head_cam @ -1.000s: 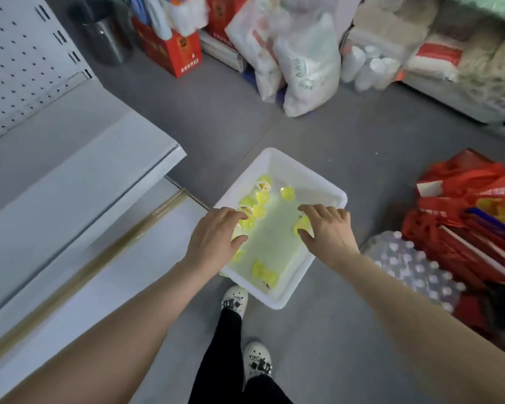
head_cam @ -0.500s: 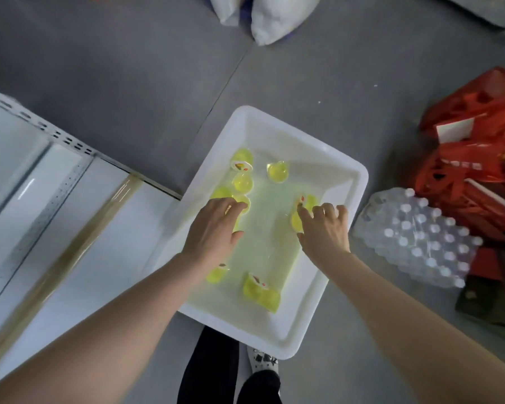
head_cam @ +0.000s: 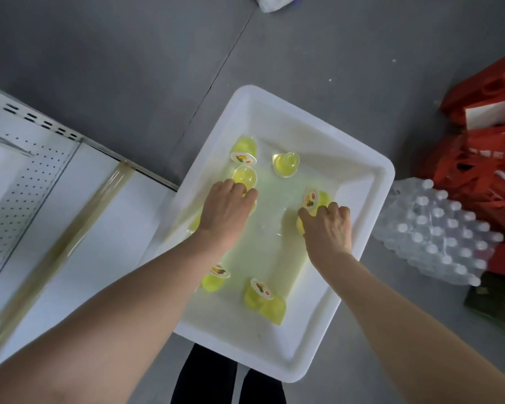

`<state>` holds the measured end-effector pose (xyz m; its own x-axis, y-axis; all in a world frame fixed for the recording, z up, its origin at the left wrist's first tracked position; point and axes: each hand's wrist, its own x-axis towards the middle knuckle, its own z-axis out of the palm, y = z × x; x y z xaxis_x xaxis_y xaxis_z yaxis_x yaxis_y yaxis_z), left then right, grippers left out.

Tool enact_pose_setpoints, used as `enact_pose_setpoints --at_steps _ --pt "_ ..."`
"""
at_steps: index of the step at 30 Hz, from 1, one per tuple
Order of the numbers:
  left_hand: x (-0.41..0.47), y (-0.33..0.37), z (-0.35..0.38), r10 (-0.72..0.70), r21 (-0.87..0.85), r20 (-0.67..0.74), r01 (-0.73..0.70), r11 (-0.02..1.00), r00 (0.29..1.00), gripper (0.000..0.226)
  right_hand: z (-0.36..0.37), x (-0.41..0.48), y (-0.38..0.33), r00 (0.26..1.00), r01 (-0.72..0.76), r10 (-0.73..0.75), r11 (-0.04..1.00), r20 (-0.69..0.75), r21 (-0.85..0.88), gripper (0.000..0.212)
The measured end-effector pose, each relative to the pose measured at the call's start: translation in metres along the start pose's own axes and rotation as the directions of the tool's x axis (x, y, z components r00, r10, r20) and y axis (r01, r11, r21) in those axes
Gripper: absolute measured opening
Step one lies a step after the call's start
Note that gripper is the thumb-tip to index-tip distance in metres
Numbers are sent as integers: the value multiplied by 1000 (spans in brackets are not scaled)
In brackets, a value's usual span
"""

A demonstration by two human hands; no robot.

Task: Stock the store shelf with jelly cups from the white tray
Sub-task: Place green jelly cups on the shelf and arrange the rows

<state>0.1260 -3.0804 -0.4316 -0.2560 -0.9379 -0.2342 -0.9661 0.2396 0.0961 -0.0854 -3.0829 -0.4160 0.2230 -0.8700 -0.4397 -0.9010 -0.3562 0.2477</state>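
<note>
Black trouser legs (head_cam: 204, 377) fill the bottom edge of the view, just below the near rim of the white tray (head_cam: 359, 182), which sits on the grey floor (head_cam: 114, 68). Both forearms reach over the near rim into the tray.

Near the tray's near edge, two yellow jelly cups (head_cam: 263, 298) lie touching each other, one with its printed lid up. A third cup (head_cam: 215, 277) lies just left of them, partly hidden by the left forearm.

At mid-tray, the left hand (head_cam: 225, 212) rests palm down with fingers curled over cups by the left wall; only slivers of yellow show beneath it, and whether a cup is gripped cannot be determined. The right hand (head_cam: 327, 228) is cupped near the right wall, its fingertips closed on a yellow cup (head_cam: 301, 224) under the palm. A lidded cup (head_cam: 314, 199) lies on its side, touching those fingertips.

Toward the tray's far edge, three cups (head_cam: 244, 161) cluster along the left wall, and a single cup (head_cam: 286, 164) lies apart toward the centre.

Left of the tray, the white store shelf (head_cam: 79, 228) holds no cups; an amber strip runs along its front edge. Right of the tray lies a wrapped pack of bottles (head_cam: 438, 231), with red bags (head_cam: 484, 135) beyond it.
</note>
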Motion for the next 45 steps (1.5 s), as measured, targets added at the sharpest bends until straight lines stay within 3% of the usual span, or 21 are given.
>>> enact_pose_setpoints --at_steps 4,9,13,19,25,35,42,45 --pt "-8 6 -18 -13 -50 34 15 999 999 41 -5 -13 6 994 17 0 987 -107 160 45" --pt "-38 25 -64 -117 -256 85 136 957 989 53 -36 -41 20 971 63 17 944 -239 325 52" --pt "-71 39 -98 -106 -325 56 118 938 993 66 -72 -66 37 946 138 1 904 -325 403 49" --pt "-130 61 -155 -187 -449 -77 134 884 979 51 -133 -113 59 847 309 -84 881 -526 358 55" --pt "-203 84 -214 -341 -512 -90 250 822 936 36 -203 -174 67 813 380 -77 822 -577 425 34" --pt "-349 112 -300 -557 -624 -298 283 728 775 46 -298 -273 28 572 629 -263 749 -777 209 35" --pt "-450 108 -329 -726 -685 -325 379 622 606 46 -360 -339 -45 362 804 -401 591 -842 64 38" --pt "-505 101 -336 -746 -656 -372 412 632 553 61 -382 -374 -86 278 853 -446 523 -851 4 39"
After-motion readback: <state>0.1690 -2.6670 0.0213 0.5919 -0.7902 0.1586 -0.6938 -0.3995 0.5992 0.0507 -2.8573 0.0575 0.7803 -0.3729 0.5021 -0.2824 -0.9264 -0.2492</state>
